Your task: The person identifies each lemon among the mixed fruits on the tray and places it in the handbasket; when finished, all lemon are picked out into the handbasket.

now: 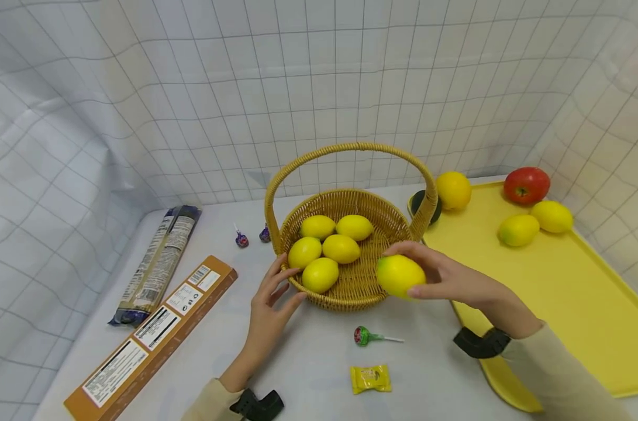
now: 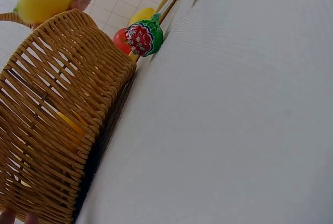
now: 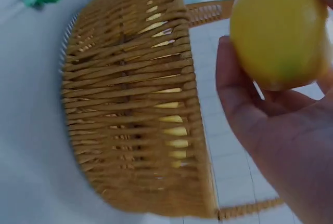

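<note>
Wrist straps (image 1: 258, 404): black, worn at the cuffs of beige sleeves (image 1: 558, 374).
Yellow candy (image 1: 370, 379): wrapped, lying on the white table (image 1: 303, 374).
Green lollipop (image 1: 362, 336): lying between candy and basket, stick pointing right.
Brown box (image 1: 155, 333): long, slanting across the table at left, white labels facing up.
Left grip (image 1: 271, 301): laid against the left front rim of the basket, thumb spread apart from the fingers, clamped on nothing.
Right grip (image 1: 445, 275): clamped on a lemon, thumb on the near side, fingers on the far side.
Held lemon (image 1: 401, 276): raised above the right front rim of the basket, green tip showing.
Basket (image 1: 345, 304): golden-brown wicker, standing upright, tall handle arching from left to right.
Lemons inside (image 1: 341, 249): five, grouped toward the left, woven bottom showing at right.
Purple lollipops (image 1: 242, 239): two, left of the basket, one partly hidden by the handle.
Printed package (image 1: 158, 263): long, lying just beyond the brown box.
Yellow tray (image 1: 497, 280): flat, right of the basket.
Tray lemons (image 1: 518, 230): two, close together.
Dark green fruit (image 1: 433, 214): partly hidden behind the handle.
Orange-yellow fruit (image 1: 453, 190): round, beside the dark green one.
Red fruit (image 1: 527, 186): at the tray's far right corner.
Grid cloth (image 1: 350, 88): white, rising behind everything.
</note>
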Available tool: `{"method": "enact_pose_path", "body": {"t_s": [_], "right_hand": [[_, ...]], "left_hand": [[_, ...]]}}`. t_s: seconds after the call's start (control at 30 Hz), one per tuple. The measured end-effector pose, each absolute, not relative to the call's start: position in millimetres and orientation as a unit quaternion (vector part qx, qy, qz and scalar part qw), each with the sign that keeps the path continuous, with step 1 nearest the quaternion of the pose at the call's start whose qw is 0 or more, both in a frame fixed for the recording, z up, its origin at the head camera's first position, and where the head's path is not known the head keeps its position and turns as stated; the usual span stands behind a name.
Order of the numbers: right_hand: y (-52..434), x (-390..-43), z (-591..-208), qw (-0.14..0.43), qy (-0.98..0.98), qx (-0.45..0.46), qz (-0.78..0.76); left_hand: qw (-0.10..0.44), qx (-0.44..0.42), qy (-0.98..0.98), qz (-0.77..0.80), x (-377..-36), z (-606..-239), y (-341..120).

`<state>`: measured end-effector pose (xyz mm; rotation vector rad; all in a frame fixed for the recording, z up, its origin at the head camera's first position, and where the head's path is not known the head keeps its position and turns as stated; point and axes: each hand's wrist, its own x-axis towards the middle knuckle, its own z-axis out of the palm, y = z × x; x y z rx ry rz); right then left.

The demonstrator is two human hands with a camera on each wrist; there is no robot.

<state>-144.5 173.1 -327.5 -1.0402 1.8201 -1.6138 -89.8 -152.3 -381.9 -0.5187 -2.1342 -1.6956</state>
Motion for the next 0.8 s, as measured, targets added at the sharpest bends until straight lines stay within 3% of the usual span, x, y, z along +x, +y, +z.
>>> {"method": "enact_pose_path", "body": {"t_s": [0.23,0.47,0.63,0.8], "right_hand": [[126.3,-188.9,-331.5,0.271,0.784,-0.376,-0.412],[117.1,-198.1,-334.2,0.278,0.801,-0.446,-0.287],[114.6,-193.6,-333.5,0.234,0.822,-0.454,-0.254],[117.0,-190.9,-331.3,0.146,0.853,-0.438,-0.242]], "left_hand": [[0.181,-0.179,-0.759,-0.600,-85.8,-385.3,-153.0],[0.186,-0.182,-0.761,-0.594,-86.1,-384.1,-152.2],[0.185,-0.181,-0.760,-0.596,-86.3,-382.3,-152.9],[0.185,-0.179,-0.761,-0.595,-86.1,-380.9,-152.9]]}}
